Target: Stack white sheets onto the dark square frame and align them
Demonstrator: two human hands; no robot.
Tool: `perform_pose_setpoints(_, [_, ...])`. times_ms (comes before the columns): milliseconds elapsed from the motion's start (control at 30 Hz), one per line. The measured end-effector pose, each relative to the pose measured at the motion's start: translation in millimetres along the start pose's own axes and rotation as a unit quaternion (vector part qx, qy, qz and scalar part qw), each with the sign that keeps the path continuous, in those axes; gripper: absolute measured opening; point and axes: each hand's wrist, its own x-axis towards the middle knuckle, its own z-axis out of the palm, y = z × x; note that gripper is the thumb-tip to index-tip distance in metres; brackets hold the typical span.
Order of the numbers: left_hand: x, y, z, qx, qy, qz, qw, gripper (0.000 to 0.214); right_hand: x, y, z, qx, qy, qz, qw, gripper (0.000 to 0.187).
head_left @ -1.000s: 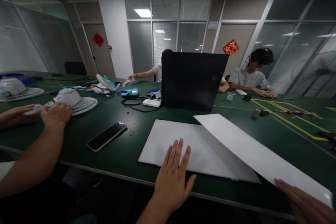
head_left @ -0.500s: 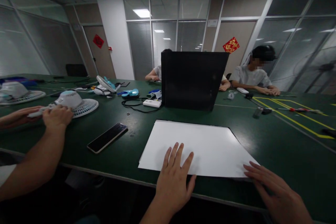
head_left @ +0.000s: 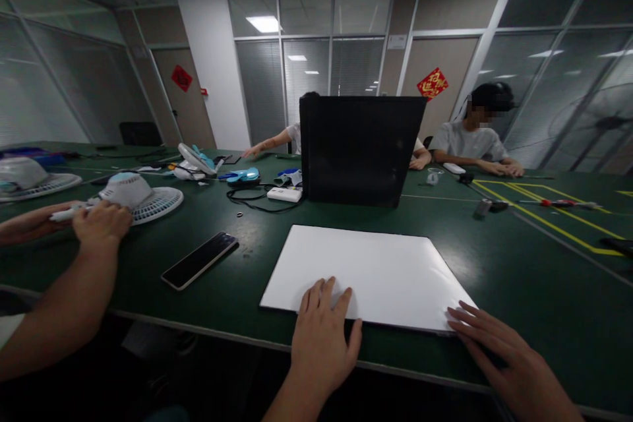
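A flat white panel point(head_left: 376, 270) lies on the green table point(head_left: 519, 290) in front of me. My left hand point(head_left: 324, 336) rests on its near edge, fingers extended and slightly bent, holding nothing. My right hand point(head_left: 504, 356) lies flat with spread fingers at the panel's near right corner, fingertips touching it. Behind the panel stands an upright black box-like case point(head_left: 359, 148).
A black phone point(head_left: 200, 259) lies left of the panel. A person's arm and hands point(head_left: 96, 224) at the left hold a white fan part point(head_left: 141, 194). Cables, a white adapter point(head_left: 284, 194) and small tools lie further back. Two other people sit across the table. Yellow tape lines point(head_left: 548, 214) mark the right side.
A second white sheet that my right hand held tilted a second ago now lies flat on the panel. My right hand moved to the near right corner. My left fingers curled slightly.
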Motion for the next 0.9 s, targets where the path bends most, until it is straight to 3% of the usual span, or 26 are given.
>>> perform_pose_setpoints(200, [-0.2, 1.8, -2.3, 0.003, -0.005, -0.009, 1.0, 0.054, -4.2, -1.4, -0.6, 0.007, -0.034, -0.016, 0.999, 0.036])
perform_pose_setpoints(533, [-0.8, 2.6, -0.4, 0.012, -0.009, -0.011, 1.0, 0.053, -0.9, -11.7, -3.5, -0.009, -0.013, -0.001, 1.0, 0.041])
perform_pose_setpoints(600, [-0.8, 2.4, 0.2, 0.021, -0.004, -0.005, 1.0, 0.055, -2.4, -10.7, -3.2, -0.014, -0.006, 0.02, 1.0, 0.043])
perform_pose_setpoints(700, [-0.5, -5.6, -4.7, 0.045, 0.032, -0.006, 0.998, 0.058, -17.2, -2.5, -0.6, -0.047, 0.01, 0.11, 0.993, 0.055])
perform_pose_setpoints(767, [-0.7, -18.7, -12.8, 0.081, 0.077, -0.047, 0.993, 0.058, -34.3, 5.1, 2.4, -0.073, -0.002, 0.16, 0.984, 0.064])
perform_pose_setpoints(900, [-3.9, -53.1, -30.4, 0.185, 0.118, -0.18, 0.959, 0.063, -63.5, 8.7, 11.7, -0.073, -0.056, 0.116, 0.989, 0.065])
